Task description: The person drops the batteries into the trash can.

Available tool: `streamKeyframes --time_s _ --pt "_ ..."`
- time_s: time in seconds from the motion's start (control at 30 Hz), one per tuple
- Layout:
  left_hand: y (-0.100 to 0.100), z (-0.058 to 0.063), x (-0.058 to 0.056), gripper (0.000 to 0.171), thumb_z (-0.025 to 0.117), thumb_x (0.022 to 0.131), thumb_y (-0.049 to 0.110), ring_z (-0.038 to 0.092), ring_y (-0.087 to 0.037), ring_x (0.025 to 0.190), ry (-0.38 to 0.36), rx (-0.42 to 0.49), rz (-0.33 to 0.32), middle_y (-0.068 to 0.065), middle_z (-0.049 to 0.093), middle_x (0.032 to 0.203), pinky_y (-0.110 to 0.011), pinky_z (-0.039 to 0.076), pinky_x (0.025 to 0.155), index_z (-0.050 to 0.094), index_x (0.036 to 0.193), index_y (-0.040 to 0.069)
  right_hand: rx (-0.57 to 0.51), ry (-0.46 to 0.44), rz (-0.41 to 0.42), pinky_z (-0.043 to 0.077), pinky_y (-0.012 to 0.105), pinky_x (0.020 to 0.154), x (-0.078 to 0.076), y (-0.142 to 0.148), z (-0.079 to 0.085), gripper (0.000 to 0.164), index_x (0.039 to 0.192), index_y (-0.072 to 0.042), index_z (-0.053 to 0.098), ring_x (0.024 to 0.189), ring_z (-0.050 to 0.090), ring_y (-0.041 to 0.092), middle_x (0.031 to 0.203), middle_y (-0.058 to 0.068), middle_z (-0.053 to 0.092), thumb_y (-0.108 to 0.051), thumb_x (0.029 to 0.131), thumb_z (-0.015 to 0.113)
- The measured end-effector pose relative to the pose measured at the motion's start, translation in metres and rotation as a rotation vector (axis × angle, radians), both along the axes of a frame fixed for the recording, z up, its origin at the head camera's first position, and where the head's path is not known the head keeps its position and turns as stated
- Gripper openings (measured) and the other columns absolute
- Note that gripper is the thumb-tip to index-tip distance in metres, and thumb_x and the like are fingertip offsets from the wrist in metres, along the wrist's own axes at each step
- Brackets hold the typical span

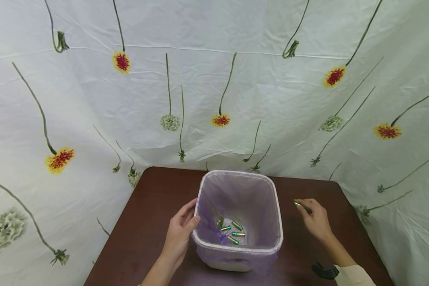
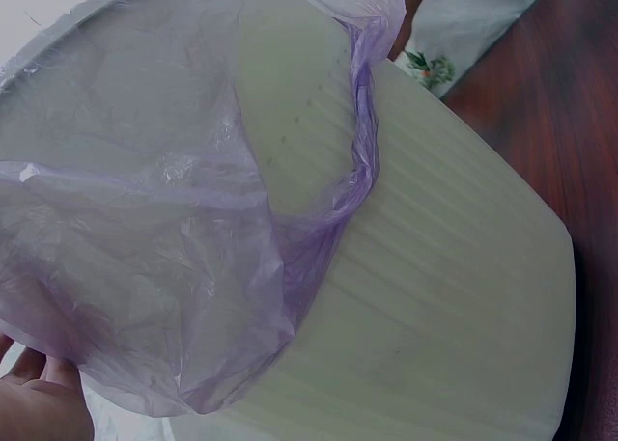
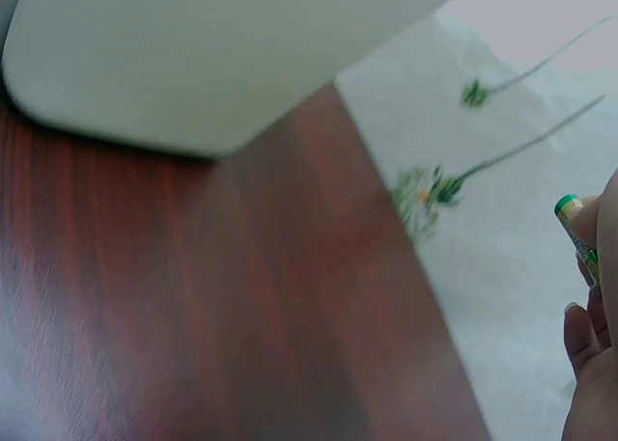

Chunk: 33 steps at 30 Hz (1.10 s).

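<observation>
A pale plastic bin (image 1: 232, 266) lined with a thin purple bag (image 1: 250, 190) stands on the dark table. Several green-and-gold batteries (image 1: 238, 234) lie scattered on its bottom. My left hand (image 1: 178, 230) grips the bin's left rim, thumb over the edge and fingers along the outside; the left wrist view catches part of that hand against the bag. To the right of the bin, my right hand (image 1: 316, 220) pinches a battery (image 3: 569, 206) between thumb and fingers, its green end poking out.
The reddish-brown wooden table (image 1: 157, 198) carries the bin near its middle. A white cloth with printed flowers (image 1: 200, 87) hangs behind and along both sides. On the right wrist sits a black strap (image 1: 325, 271).
</observation>
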<state>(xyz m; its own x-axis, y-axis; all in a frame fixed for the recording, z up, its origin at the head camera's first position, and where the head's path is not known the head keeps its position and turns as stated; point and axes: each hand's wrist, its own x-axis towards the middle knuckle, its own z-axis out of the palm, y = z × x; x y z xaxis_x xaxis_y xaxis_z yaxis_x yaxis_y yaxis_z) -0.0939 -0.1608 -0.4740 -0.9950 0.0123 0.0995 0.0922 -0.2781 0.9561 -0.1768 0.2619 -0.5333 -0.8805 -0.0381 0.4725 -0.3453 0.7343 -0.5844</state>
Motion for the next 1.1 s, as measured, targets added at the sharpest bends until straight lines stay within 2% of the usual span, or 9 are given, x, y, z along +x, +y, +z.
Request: streamKeyframes --time_s 0.2,0.43,0.63,0.83,1.1 --pt "0.0 0.001 0.002 0.055 0.062 0.099 -0.001 0.052 -0.015 0.135 -0.004 -0.002 0.004 -0.024 0.046 0.153 -0.024 0.046 0.104 0.044 0.151 -0.007 -0.043 0.019 0.055 0.051 0.023 0.07 -0.002 -0.01 0.024 0.02 0.113 0.001 0.078 0.085 0.061 0.015 0.102 0.01 0.068 0.004 0.095 0.069" --pt "0.002 0.001 0.001 0.056 0.063 0.099 -0.001 0.051 -0.015 0.136 0.007 0.001 -0.005 -0.024 0.046 0.153 -0.025 0.045 0.105 0.044 0.151 -0.007 -0.091 0.063 0.114 0.046 0.016 0.071 -0.004 -0.026 0.055 0.021 0.115 0.002 0.077 0.088 0.059 0.01 0.105 0.011 0.068 0.004 0.095 0.069" --pt "0.003 0.0 0.0 0.055 0.061 0.099 -0.002 0.052 -0.015 0.135 0.023 -0.006 -0.004 -0.025 0.046 0.152 -0.025 0.046 0.104 0.044 0.151 -0.007 -0.13 0.116 0.168 0.046 0.02 0.078 -0.004 -0.044 0.082 0.023 0.116 0.001 0.077 0.097 0.059 0.012 0.107 0.01 0.068 0.005 0.095 0.069" --pt "0.002 0.0 -0.001 0.055 0.061 0.099 -0.002 0.053 -0.014 0.134 0.038 -0.005 -0.011 -0.027 0.045 0.152 -0.025 0.046 0.104 0.043 0.151 -0.008 -0.122 0.154 0.263 0.048 0.028 0.076 -0.004 -0.063 0.107 0.024 0.115 -0.002 0.078 0.097 0.061 0.014 0.105 0.005 0.069 0.006 0.093 0.07" --pt "0.002 0.0 0.0 0.055 0.062 0.099 -0.001 0.054 -0.014 0.133 0.019 -0.002 0.007 -0.026 0.046 0.152 -0.024 0.046 0.103 0.044 0.151 -0.008 -0.05 0.093 0.449 0.049 0.029 0.064 -0.009 -0.092 0.135 0.021 0.115 -0.001 0.077 0.085 0.059 0.013 0.106 -0.001 0.067 0.001 0.095 0.071"
